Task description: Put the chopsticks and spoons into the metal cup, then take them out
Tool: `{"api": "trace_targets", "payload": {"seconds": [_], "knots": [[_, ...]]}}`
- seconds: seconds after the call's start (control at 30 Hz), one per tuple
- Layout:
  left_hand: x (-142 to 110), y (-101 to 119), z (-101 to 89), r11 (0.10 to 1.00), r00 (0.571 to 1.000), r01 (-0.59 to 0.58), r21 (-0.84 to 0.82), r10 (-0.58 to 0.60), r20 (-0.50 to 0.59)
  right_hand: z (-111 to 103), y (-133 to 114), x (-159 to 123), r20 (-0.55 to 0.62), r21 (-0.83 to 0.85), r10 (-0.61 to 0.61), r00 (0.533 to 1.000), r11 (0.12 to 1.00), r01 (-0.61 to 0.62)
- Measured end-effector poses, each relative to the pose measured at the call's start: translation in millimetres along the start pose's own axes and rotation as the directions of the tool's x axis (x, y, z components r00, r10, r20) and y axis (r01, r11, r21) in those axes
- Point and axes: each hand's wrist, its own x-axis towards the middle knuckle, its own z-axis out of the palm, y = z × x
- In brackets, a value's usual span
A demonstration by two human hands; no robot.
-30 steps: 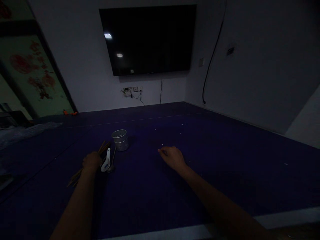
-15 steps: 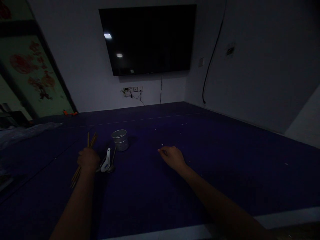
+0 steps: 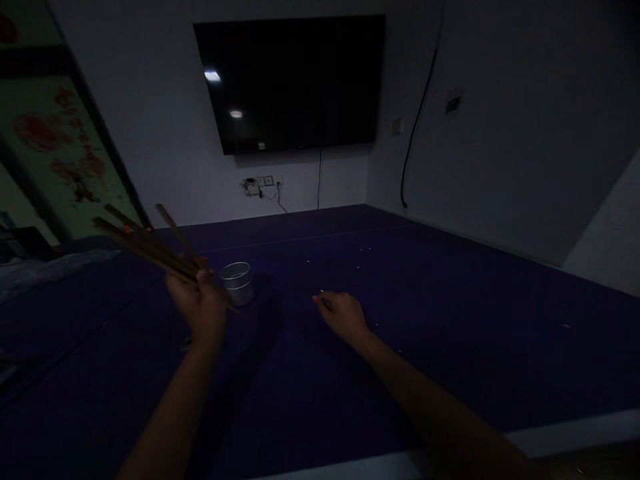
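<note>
My left hand [image 3: 197, 297] is raised and closed around a bundle of wooden chopsticks [image 3: 143, 247]. The sticks fan out toward the upper left, one apart from the others, and one end pokes out to the right below. Just beyond this hand stands a round metal cup [image 3: 237, 283], perforated around its lower wall. My left hand and forearm now hide nearly all of the spoons beside the cup. On the purple surface [image 3: 300, 380] rests my right hand [image 3: 343, 315], fingers curled in, with no object showing in them. A tiny white bit lies by its fingertips.
Small white scraps [image 3: 358, 268] are scattered over the purple surface. A television [image 3: 300, 83] hangs on the far wall, with sockets and cables [image 3: 260, 183] below. Clear plastic sheeting [image 3: 60, 267] lies at the left.
My left hand has lifted the chopsticks and turned, bringing them up and right, nearer the cup. Its arm now covers the spoons. My right hand keeps its place on the surface.
</note>
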Motion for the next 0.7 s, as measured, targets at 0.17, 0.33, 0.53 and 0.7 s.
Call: {"api": "trace_targets", "payload": {"seconds": [0.17,0.33,0.53,0.7], "knots": [[-48,10,25.2,0.935,0.907,0.307,-0.178,-0.23,0.353,-2,-2,-1,-0.062,0.196,-0.04,0.997,0.979,0.052],[-82,19,37.7,0.931,0.82,0.342,-0.126,-0.23,0.524,0,-7,-3,-0.148,0.455,-0.19,0.971,0.859,0.237],[-95,18,41.1,0.95,0.785,0.298,-0.091,-0.19,0.59,3,-15,-4,0.016,0.537,-0.303,0.953,0.807,0.248],[-97,16,40.5,0.967,0.783,0.252,-0.048,-0.175,0.597,12,-18,-5,0.11,0.544,-0.318,0.942,0.812,0.211]]}}
